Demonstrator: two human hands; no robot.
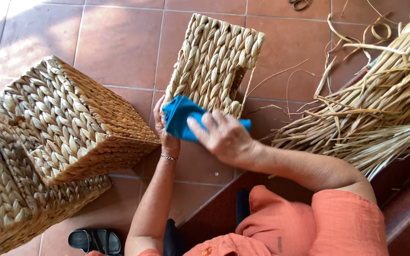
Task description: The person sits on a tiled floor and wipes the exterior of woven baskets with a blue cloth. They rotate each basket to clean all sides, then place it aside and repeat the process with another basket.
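We press the cloth (181,121) with closed right hand (224,137) onto the basket (212,61); left hand (167,130) grips beneath. Wiping looks unfinished.

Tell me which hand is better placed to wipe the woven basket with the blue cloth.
Probably the right hand: it presses on the blue cloth against the woven basket. The left hand sits under the cloth, steadying the basket's near edge.

Orange short-sleeved top (309,223), thin wrist bracelet (168,157)
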